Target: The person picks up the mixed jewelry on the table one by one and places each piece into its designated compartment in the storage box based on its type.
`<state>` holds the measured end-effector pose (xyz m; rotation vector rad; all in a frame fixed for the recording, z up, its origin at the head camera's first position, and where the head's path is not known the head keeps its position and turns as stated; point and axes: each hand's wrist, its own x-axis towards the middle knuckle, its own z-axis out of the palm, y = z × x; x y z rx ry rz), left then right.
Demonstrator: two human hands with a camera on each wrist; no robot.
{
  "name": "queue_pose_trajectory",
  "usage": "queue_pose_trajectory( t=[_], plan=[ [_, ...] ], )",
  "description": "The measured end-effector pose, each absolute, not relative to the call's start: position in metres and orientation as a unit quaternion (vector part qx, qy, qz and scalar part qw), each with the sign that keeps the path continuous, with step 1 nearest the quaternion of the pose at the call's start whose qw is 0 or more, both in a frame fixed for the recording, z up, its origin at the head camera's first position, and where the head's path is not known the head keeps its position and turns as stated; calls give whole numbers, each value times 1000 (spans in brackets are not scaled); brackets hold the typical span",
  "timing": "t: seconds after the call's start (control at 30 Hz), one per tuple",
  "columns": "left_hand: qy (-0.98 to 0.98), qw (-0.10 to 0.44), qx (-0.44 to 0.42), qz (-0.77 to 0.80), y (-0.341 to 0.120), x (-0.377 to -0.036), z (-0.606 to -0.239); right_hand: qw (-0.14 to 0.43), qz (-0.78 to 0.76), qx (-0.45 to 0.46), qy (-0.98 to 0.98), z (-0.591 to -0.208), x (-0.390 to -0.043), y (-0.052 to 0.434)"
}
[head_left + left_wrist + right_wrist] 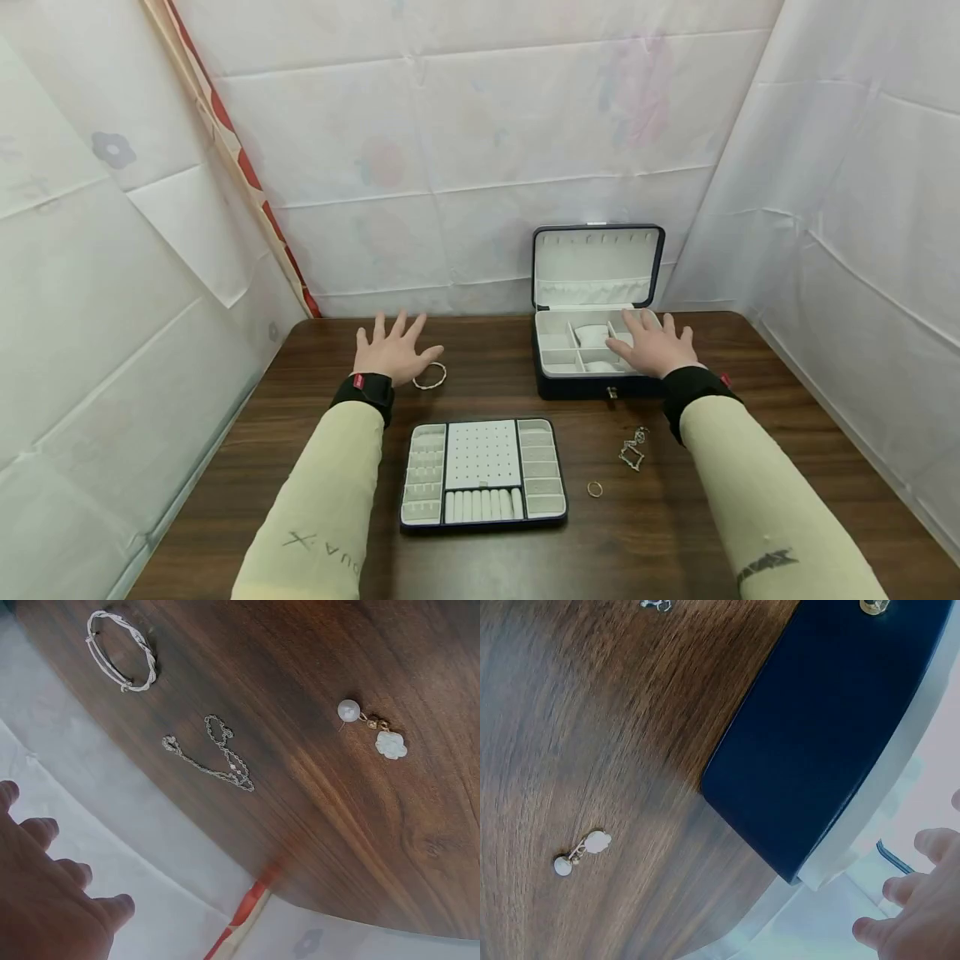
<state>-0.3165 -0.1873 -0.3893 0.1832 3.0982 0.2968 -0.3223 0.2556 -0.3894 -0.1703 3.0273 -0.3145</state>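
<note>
My left hand (393, 350) hovers flat over the back left of the brown table, fingers spread, holding nothing. A twisted white bracelet (430, 377) lies just right of its thumb. The left wrist view shows that bracelet (121, 651), a thin chain (210, 754) and a pearl earring (373, 731) on the wood, with the hand (45, 900) apart from them. My right hand (655, 343) lies open over the right compartments of the open navy jewellery box (577, 387), its fingers (922, 915) straight.
A removable grey tray (483, 475) with slots sits at the front centre of the table. A silver pendant chain (633, 450) and a gold ring (595, 489) lie to its right. The box lid (597, 265) stands upright against the sheeted back wall. Sheets close both sides.
</note>
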Motion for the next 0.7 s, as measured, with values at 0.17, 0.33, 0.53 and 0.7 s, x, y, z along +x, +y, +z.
queue_pose_trajectory(
  t=[0.17,0.33,0.53,0.7],
  plan=[
    [992,16,68,100,-188,-317,-392,50,-99,-61,992,-388,-321,261],
    [991,25,83,105,-187,-313,-386,50,-94,-70,992,-385,-319,265],
    [990,13,104,96,-189,-304,-381,24,-86,-96,991,-379,-313,264],
    [991,-14,108,77,-193,-293,-379,-14,-67,-124,990,-379,-311,263]
  ],
)
